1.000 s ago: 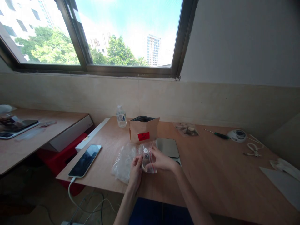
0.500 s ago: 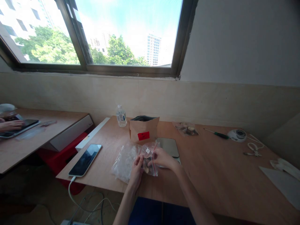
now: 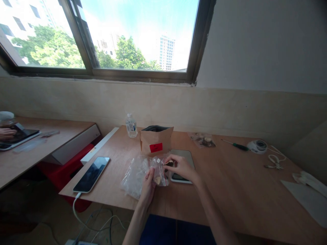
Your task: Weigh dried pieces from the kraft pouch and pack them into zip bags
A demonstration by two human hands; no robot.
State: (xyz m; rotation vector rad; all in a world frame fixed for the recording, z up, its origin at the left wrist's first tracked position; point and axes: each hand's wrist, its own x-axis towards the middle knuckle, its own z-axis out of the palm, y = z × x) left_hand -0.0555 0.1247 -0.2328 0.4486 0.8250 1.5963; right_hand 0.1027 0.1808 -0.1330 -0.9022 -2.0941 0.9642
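Note:
My left hand point(image 3: 148, 182) is closed on the edge of a small clear zip bag point(image 3: 158, 172) with a red seal line and a pale piece inside. At the bag's right side my right hand point(image 3: 182, 168) pinches a dark brown piece with a pale rim, which looks like a dried mushroom point(image 3: 169, 164). Under and behind the right hand lies a flat silver kitchen scale point(image 3: 189, 158), partly hidden. Left of the zip bag sits a heap of clear plastic bags point(image 3: 134, 177). Just behind stands an open brown paper pouch point(image 3: 146, 144) with a red label.
A bottle point(image 3: 131, 126) stands at the back, and a phone point(image 3: 92, 174) on a cable lies at left. Another filled bag point(image 3: 203, 140), a screwdriver point(image 3: 240, 146), a white dome camera point(image 3: 257, 147) and white paper point(image 3: 302, 200) lie rightward. Another person's hand point(image 3: 7, 133) is at the neighbouring table.
My right hand has drawn back from inside the zip bag, slightly up and right, and now shows a dark mushroom piece in its fingers. My left hand still holds the bag.

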